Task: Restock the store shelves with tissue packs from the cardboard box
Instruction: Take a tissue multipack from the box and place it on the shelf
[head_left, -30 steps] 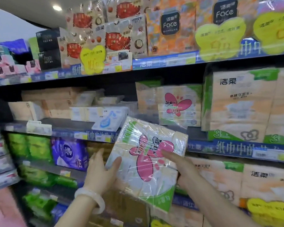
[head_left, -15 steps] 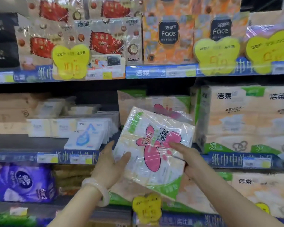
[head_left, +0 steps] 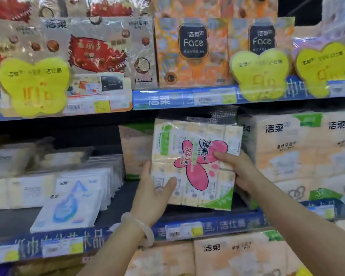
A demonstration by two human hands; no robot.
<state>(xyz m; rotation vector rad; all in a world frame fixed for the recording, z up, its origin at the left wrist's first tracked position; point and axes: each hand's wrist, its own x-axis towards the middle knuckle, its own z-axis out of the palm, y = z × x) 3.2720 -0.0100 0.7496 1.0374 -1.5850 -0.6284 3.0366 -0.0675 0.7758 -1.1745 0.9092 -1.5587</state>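
I grip the tissue pack with my left hand and right hand, upright above the middle shelf.

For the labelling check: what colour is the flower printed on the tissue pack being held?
Pink, on the tissue pack; head view, the only one.

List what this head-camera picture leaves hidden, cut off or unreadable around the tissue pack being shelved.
- Cardboard box: nowhere in the head view.
- Shelf space behind the flower-print tissue pack: hidden by the pack itself.
- Left hand: its fingers are behind the pack; only the thumb shows.
- Right hand: its fingers are partly hidden at the pack's edge.
- Yellow price tag: digits blurred.
- Shelf-edge barcode label: too small to read.
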